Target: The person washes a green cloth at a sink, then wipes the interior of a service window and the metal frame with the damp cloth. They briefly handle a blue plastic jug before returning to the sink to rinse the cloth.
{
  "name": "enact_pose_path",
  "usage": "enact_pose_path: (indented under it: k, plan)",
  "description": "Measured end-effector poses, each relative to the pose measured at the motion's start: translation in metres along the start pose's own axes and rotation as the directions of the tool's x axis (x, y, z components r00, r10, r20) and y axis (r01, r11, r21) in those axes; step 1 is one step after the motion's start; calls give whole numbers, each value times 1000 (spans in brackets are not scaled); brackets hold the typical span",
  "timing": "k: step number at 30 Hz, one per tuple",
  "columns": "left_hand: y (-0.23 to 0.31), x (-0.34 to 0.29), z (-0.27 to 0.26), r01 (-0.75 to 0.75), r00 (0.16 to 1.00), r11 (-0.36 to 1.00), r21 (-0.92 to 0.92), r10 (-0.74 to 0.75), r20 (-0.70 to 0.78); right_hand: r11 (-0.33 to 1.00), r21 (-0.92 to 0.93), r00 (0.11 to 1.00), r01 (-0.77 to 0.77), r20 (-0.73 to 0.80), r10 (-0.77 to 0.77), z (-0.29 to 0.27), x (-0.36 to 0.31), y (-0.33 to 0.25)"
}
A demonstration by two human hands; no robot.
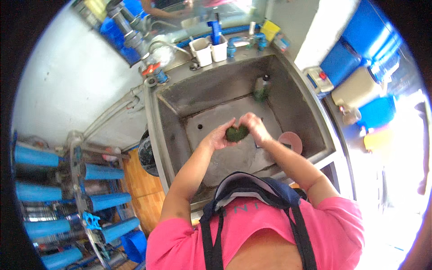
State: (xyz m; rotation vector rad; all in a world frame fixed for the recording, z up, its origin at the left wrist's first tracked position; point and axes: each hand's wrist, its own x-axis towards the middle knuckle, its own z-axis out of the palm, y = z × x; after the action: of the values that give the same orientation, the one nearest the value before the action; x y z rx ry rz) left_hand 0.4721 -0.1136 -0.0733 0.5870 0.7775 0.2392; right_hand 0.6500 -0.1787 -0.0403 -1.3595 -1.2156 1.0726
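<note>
Over the basin of a large metal sink (211, 81), both my hands are closed around a dark green, rough-looking scouring pad (236, 134). My left hand (221, 136) grips it from the left, with the fingers along its edge. From the right, my right hand (254, 126) pinches its upper side, and the fingertips of the two hands nearly meet. Close to my right forearm, a pink round bowl (292, 141) sits in the basin, partly hidden by the arm. A bottle with a dark cap (261, 88) stands in the far right corner.
Two white cups, a left one (201, 51) and a right one (219, 49) holding a blue-handled thing, stand on the back ledge beside a blue tap (231, 47). Plastic jugs (360, 86) line the right side. A rack with blue rollers (108, 200) is at left.
</note>
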Motion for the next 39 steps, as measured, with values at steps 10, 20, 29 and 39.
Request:
enact_pose_path:
  k: [10, 20, 29, 39]
  plan:
    - [42, -79, 93, -464, 678, 273, 842, 721, 140, 898, -252, 837, -361, 337, 431, -80, -45, -42]
    - [-33, -81, 292, -819, 568, 386, 423, 645, 511, 919, 328, 944, 218, -311, -113, -193, -196, -66]
    - [-318, 10, 546, -885, 440, 328, 329, 364, 821, 93, 449, 421, 889, -879, 223, -331, -427, -21]
    - [-446, 85, 640, -676, 651, 680, 284, 371, 662, 649, 617, 644, 445, -724, 246, -385, -579, -12]
